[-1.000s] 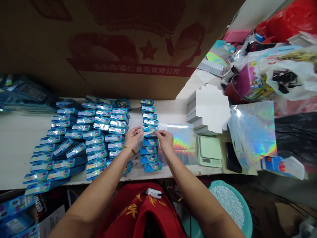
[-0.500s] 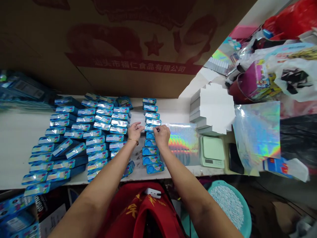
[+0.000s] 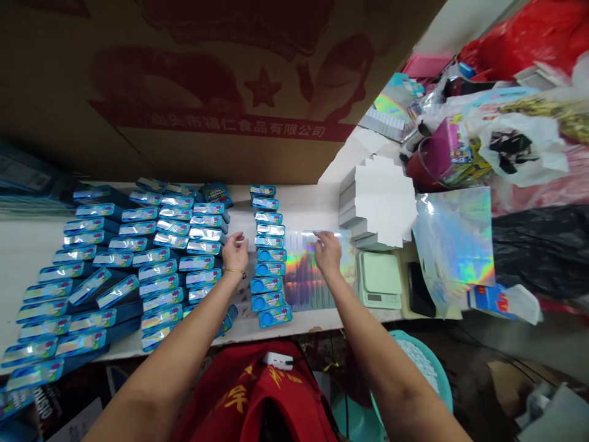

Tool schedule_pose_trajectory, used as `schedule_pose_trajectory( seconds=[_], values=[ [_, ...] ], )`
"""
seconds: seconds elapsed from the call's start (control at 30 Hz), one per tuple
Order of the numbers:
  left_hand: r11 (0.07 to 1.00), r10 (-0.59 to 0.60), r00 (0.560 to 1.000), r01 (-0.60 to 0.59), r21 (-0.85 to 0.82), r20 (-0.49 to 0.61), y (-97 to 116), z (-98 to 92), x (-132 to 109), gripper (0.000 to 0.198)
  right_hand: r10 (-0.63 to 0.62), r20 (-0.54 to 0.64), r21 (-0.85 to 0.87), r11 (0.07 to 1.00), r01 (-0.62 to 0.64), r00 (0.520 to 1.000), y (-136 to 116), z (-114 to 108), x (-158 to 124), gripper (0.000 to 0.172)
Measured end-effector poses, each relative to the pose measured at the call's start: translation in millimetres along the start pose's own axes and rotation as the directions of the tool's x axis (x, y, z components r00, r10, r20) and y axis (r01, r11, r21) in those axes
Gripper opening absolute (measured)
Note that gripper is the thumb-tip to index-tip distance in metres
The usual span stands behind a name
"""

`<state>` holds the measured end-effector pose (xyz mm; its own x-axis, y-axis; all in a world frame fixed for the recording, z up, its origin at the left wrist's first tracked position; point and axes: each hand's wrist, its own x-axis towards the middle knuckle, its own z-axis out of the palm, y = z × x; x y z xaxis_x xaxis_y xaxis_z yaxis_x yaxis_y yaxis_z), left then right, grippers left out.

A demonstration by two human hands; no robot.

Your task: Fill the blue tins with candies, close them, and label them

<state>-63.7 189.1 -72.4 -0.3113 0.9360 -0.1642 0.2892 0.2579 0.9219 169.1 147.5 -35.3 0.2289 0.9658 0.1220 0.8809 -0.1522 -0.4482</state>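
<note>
A column of upright blue boxes (image 3: 269, 269) stands between my hands. The farther boxes have shiny strips across their ends; nearer ones show round blue marks and printed lettering. My left hand (image 3: 235, 253), with a bracelet at its wrist, hovers just left of the column. Its fingers are loosely curled, thumb apart, and I see nothing held. Over the rainbow-shiny film sheet (image 3: 304, 276), my right hand (image 3: 328, 252) has its index finger stretched to the sheet's far part, thumb apart. Whether those fingertips grip a strip is too small to make out.
Many more blue boxes (image 3: 156, 270) stand in rows at left. A large cardboard carton (image 3: 207, 147) walls off the back. To the right are stacked white cards (image 3: 381, 202), a scale (image 3: 380, 276), a dark phone-like slab (image 3: 421, 288) and another shiny sheet (image 3: 455, 239). A turquoise tub (image 3: 444, 380) stands below.
My right hand has left the column of boxes and moved right onto the film sheet. My left hand has drawn slightly away from the boxes, its fingers more curled. The view has shifted right.
</note>
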Motion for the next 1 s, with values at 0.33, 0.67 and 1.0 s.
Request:
schedule_pose_trajectory(
  seconds=[0.33, 0.67, 1.0],
  values=[
    [0.739, 0.489, 0.752, -0.626, 0.247, 0.442, 82, 30.6, -48, 0.032, -0.197, 0.4, 0.149, 0.978, 0.149, 0.895, 41, 1, 56, 0.009],
    [0.972, 0.141, 0.785, -0.225, 0.066, 0.604, 105, 86.2, -41, 0.02, -0.536, 0.047, 0.034, 0.844, 0.535, 0.843, 35, -64, 26, 0.023],
    [0.927, 0.25, 0.83, -0.354, 0.125, 0.498, 92, 90.9, -39, 0.013, -0.22, 0.036, 0.286, 0.937, 0.201, 0.975, 8, -109, -18, 0.017]
  ],
)
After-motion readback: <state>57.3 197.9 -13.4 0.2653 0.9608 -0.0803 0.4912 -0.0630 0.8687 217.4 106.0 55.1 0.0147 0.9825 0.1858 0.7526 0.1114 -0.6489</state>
